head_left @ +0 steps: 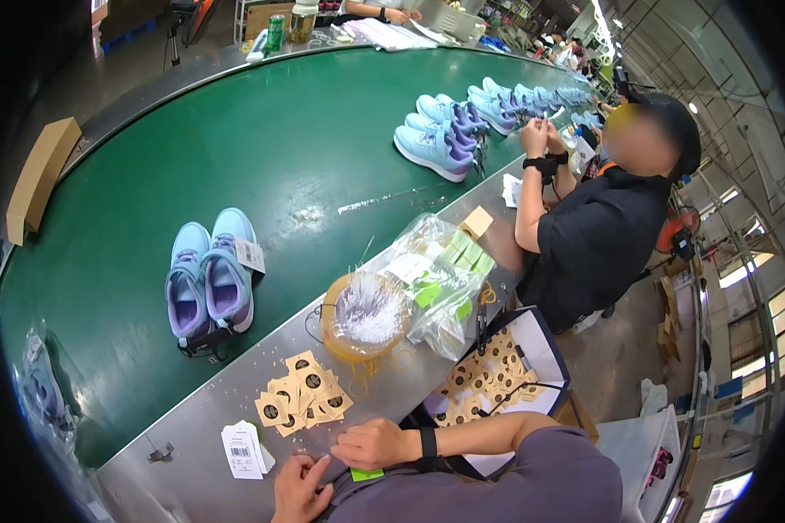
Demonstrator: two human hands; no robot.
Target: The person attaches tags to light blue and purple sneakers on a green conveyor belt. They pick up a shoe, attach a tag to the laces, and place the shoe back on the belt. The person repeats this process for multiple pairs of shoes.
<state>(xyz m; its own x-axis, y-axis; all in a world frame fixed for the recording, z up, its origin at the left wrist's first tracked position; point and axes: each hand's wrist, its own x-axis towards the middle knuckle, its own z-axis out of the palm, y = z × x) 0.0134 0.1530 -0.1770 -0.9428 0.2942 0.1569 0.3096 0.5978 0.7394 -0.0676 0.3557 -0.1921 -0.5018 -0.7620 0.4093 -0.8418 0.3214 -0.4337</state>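
My left hand (pixel 299 490) rests at the near edge of the metal counter, its thumb and forefinger apart and nothing visible between them. Close beside it, my right hand (pixel 369 443) is curled closed, with a dark band on the wrist; what its fingers hold, if anything, is hidden. A bright green piece (pixel 366 474) shows just below the right hand. Beyond my hands lies a loose pile of tan square cards (pixel 301 394) with dark round prints. To the left of the pile is a stack of white barcode tags (pixel 246 451).
A tub of white plastic fasteners (pixel 368 315) stands beside a clear bag (pixel 449 283) with green tags. A box of tan cards (pixel 532 340) sits right. The green conveyor (pixel 314 174) carries light-blue shoes (pixel 208 279) and more shoes (pixel 440 144) near a co-worker (pixel 602 227).
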